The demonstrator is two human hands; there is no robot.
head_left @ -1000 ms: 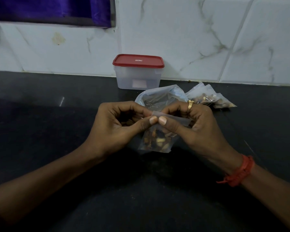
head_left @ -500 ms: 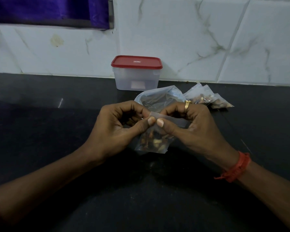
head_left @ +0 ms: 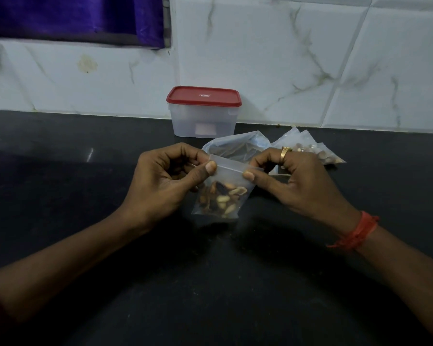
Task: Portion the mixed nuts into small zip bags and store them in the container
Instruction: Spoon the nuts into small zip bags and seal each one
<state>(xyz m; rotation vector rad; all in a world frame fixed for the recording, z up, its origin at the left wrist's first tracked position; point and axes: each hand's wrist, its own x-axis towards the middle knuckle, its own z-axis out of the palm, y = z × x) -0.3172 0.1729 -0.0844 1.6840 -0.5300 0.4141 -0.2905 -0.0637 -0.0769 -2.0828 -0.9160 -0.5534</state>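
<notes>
A small clear zip bag [head_left: 223, 196] half full of mixed nuts hangs between my hands above the black counter. My left hand [head_left: 165, 181] pinches the bag's top strip at its left end with thumb and fingers. My right hand [head_left: 295, 181] pinches the same strip at its right end. Behind them lies a larger crumpled plastic bag [head_left: 238, 148]. Filled small bags [head_left: 310, 148] lie to its right. A clear container with a red lid [head_left: 203, 112] stands closed against the wall.
The black counter [head_left: 60, 176] runs left and right, with a white marble-tiled wall [head_left: 310, 58] behind it. A purple curtain [head_left: 73, 18] hangs at the upper left.
My thumbs, which met at the middle of the bag's top strip, have slid apart to its two ends. The bag now hangs flatter and more in view.
</notes>
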